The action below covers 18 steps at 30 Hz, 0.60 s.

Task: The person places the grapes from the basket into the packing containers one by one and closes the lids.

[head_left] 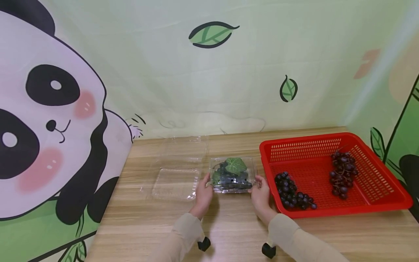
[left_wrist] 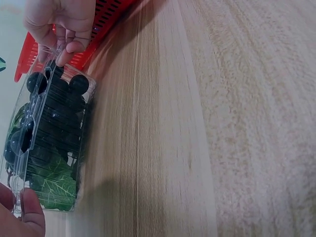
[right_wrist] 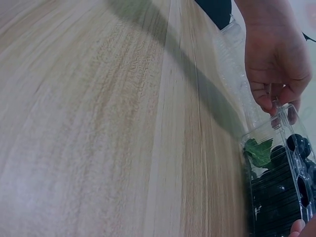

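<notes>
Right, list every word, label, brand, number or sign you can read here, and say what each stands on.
None: no readable text shows in any view.
Filled clear box, between left hand and right hand: no print visible; any fine moulded marks are too small to read.
Empty clear container: no legible text.
Red basket: no lettering seen.
Backdrop: drawings only, including a panda and leaves.

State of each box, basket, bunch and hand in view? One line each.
Grape box: closed, latching unclear.
Clear container at left: open.
Red basket: upright, open-topped.
Left grape bunch: lying in basket.
Right grape bunch: lying in basket.
Left hand: pinching box's left side.
Right hand: pinching box's right side.
</notes>
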Motion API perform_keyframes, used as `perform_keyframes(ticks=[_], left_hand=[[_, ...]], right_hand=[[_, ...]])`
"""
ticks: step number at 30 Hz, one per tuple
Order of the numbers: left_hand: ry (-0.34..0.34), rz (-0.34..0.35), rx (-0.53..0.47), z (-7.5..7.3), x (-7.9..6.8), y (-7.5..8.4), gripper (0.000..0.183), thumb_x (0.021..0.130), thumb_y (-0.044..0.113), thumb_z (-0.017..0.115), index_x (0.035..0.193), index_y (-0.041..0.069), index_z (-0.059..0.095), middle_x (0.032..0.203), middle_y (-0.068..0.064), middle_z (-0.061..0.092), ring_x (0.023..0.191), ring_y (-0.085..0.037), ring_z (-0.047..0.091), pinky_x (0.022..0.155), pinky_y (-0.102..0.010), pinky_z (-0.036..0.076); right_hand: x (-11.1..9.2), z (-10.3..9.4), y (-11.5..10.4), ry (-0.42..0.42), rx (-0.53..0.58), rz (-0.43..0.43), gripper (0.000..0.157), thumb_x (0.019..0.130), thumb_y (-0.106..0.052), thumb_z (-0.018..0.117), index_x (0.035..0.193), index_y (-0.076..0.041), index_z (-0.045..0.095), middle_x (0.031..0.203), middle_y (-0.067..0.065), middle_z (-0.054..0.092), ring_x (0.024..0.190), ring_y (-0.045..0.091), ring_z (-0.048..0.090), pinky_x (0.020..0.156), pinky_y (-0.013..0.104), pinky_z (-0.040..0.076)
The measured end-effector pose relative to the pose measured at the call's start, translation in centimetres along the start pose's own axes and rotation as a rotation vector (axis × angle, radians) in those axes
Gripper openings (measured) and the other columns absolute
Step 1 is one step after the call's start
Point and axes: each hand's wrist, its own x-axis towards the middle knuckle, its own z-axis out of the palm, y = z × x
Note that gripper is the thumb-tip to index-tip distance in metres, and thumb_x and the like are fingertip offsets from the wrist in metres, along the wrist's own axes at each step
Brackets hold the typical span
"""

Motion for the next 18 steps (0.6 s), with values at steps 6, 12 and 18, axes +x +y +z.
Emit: perform_keyframes(ticks=[6,12,18], left_hand=[[-0.008,-0.005,-0.009,-0.01,0.09,-0.21,0.055,0.077,-0.007,0.041,0.132,0.003,0.039,0.131,-0.019,0.044,0.117,-0.03,0.042,0.046,-0.015,0.034],[-0.003,0.005,-0.011,0.0,0.09,-0.19,0.055,0.077,-0.007,0.041,0.131,0.002,0.039,0.132,-0.018,0.044,0.12,-0.031,0.04,0.047,-0.016,0.035],[0.006,-0.003,-0.015,0.07,0.13,-0.22,0.055,0.076,-0.007,0.042,0.131,0.002,0.039,0.132,-0.018,0.044,0.12,-0.031,0.04,0.048,-0.016,0.035]], right_hand=[[0.09,0.04,0.14,0.007,0.0,-0.001,0.035,0.082,0.012,0.036,0.115,0.011,0.046,0.111,0.03,0.05,0.052,0.012,0.048,0.048,0.022,0.044],[0.07,0.12,0.12,0.018,0.007,-0.006,0.033,0.083,0.011,0.037,0.115,0.011,0.047,0.113,0.03,0.05,0.051,0.012,0.048,0.049,0.022,0.045],[0.02,0.15,0.1,0.025,0.012,-0.007,0.033,0.084,0.01,0.037,0.116,0.011,0.047,0.113,0.03,0.05,0.051,0.01,0.048,0.051,0.023,0.046]])
